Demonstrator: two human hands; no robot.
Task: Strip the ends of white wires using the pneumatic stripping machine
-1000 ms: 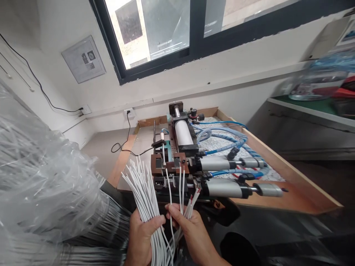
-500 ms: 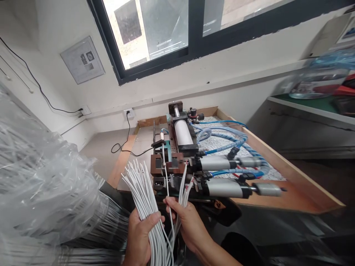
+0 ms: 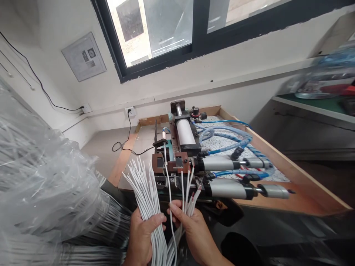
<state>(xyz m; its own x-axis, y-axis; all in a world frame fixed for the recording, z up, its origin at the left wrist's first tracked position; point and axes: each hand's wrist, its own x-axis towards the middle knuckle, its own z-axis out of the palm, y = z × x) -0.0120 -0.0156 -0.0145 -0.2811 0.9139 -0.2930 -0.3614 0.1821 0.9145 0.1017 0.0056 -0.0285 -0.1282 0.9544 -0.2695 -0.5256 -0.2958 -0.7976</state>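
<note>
A thick bundle of white cables (image 3: 145, 199) is wrapped in my left hand (image 3: 142, 234), its ends fanned upward. My right hand (image 3: 195, 229) pinches a single white cable (image 3: 169, 184) between thumb and fingertips. The upper end of that cable is at the brown jaw blocks of a pneumatic machine (image 3: 185, 132), just below a metal rod. Several more cables (image 3: 192, 207) lie in the same right hand, and some show reddish inner wires at their tips. Lower down, the cables cross between both hands.
The machine sits in a wood-edged tray (image 3: 313, 188) with silver cylinders (image 3: 229, 190) and blue air hoses (image 3: 245, 140) on the right. Plastic-wrapped cable bundles (image 3: 55, 184) are piled at left. A green shelf (image 3: 313, 105) holds a plastic bottle (image 3: 318, 87). A black cord (image 3: 129, 131) runs to the wall socket.
The view has shifted slightly. The cables in my right hand now stand more spread out. The pinched cable's tip remains at the machine, and my left hand keeps its bundle.
</note>
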